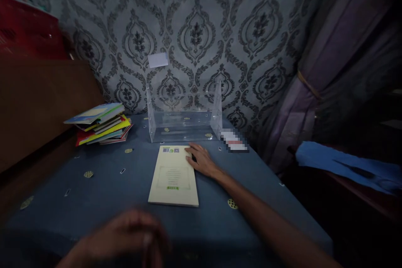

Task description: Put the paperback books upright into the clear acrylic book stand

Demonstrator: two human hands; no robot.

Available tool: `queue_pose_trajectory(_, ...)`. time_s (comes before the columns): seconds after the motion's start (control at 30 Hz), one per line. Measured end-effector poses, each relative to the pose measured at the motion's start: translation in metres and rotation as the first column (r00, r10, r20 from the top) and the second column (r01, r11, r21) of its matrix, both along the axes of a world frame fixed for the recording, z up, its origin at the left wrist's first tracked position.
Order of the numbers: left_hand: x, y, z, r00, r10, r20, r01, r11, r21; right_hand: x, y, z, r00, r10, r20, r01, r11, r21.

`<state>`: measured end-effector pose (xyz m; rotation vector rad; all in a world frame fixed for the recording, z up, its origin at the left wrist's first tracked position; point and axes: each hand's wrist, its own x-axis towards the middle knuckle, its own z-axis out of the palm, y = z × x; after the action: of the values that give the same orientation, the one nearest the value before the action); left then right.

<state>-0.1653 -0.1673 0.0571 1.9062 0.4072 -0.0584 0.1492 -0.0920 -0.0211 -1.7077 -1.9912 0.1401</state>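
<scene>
The cream book points lengthwise away, just left of the nearer right hand, fingers loosely unclenched; I cannot tell for the blurred left hand.

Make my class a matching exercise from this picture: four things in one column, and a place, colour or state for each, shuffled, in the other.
Column 1
1. plastic stand
2. stack of books
3. curtain
4. right hand

Column 2
A. purple, gathered by a band
B. fingers at the far right corner of a cream book
C. transparent, near the patterned wall
D. on the left side of the table

Right pairs: 1-C, 2-D, 3-A, 4-B
</scene>
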Motion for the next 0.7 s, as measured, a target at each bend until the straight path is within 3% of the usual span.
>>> queue_pose_trajectory(0.03,0.009,0.023,0.002,0.996,0.084,0.021,-0.085,0.995,0.045,-0.003,-0.002,0.002,1.000,0.008,0.014,-0.008,1.000,0.028)
queue_pose_trajectory(0.07,0.018,0.047,0.001,0.960,0.267,0.085,-0.279,0.938,0.204,-0.008,-0.004,0.003,0.999,0.031,0.028,-0.033,0.998,0.055)
queue_pose_trajectory(0.1,0.028,0.071,-0.004,0.910,0.381,0.165,-0.415,0.832,0.369,-0.012,-0.006,0.006,0.997,0.069,0.039,-0.072,0.994,0.080)
queue_pose_trajectory(0.17,0.045,0.114,-0.021,0.858,0.427,0.286,-0.507,0.614,0.605,-0.025,-0.009,0.011,0.985,0.162,0.055,-0.168,0.980,0.109)
queue_pose_trajectory(0.2,0.052,0.131,-0.033,0.848,0.416,0.327,-0.520,0.538,0.663,-0.032,-0.009,0.014,0.978,0.202,0.060,-0.207,0.972,0.112)
queue_pose_trajectory(0.27,0.058,0.155,-0.057,0.856,0.370,0.361,-0.507,0.469,0.723,-0.047,-0.007,0.020,0.966,0.249,0.068,-0.255,0.963,0.090)
queue_pose_trajectory(0.37,0.056,0.170,-0.085,0.849,0.341,0.405,-0.524,0.439,0.730,-0.067,0.005,0.026,0.958,0.279,0.073,-0.282,0.958,0.044)
queue_pose_trajectory(0.43,0.051,0.173,-0.095,0.843,0.332,0.423,-0.536,0.441,0.720,-0.076,0.015,0.026,0.956,0.280,0.090,-0.281,0.960,0.000)
queue_pose_trajectory(0.7,0.047,0.182,-0.107,0.858,0.305,0.412,-0.509,0.405,0.760,-0.069,0.025,0.018,0.966,0.245,0.079,-0.244,0.969,-0.029)
